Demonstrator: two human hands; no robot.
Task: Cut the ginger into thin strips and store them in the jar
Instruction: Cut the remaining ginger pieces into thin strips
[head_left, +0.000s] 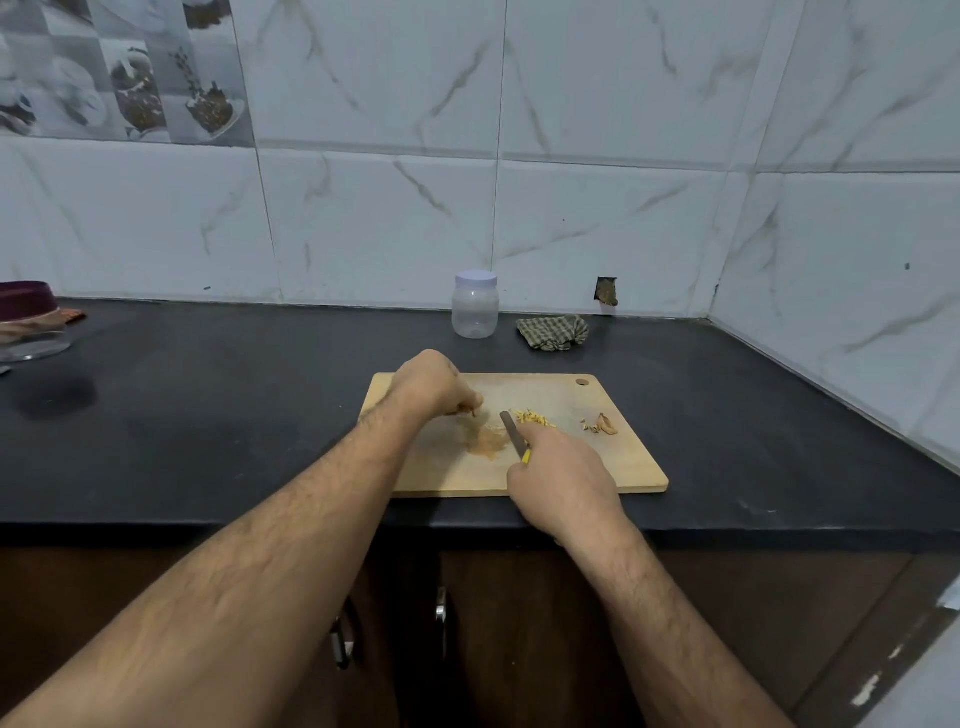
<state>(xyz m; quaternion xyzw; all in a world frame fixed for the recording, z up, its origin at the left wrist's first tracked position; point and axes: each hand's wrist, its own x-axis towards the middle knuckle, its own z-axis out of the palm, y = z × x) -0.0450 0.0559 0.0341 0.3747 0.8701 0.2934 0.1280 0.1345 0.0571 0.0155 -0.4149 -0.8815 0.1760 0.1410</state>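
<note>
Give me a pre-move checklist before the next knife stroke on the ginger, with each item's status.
1. Knife held firmly: ok, the right hand grips its yellow handle, blade over the cutting board.
2. Left hand clear of the blade: ok, its curled fingers sit left of the blade with a gap.
3. Ginger piece under the left fingers: cannot tell, only a small bit shows.
4. Cut ginger strips out of the way: ok, piled right of the blade.
5. Peel scraps kept separate: ok, apart near the board's right side.
6. Jar ready to fill: not ok, lid on, behind the board.
</note>
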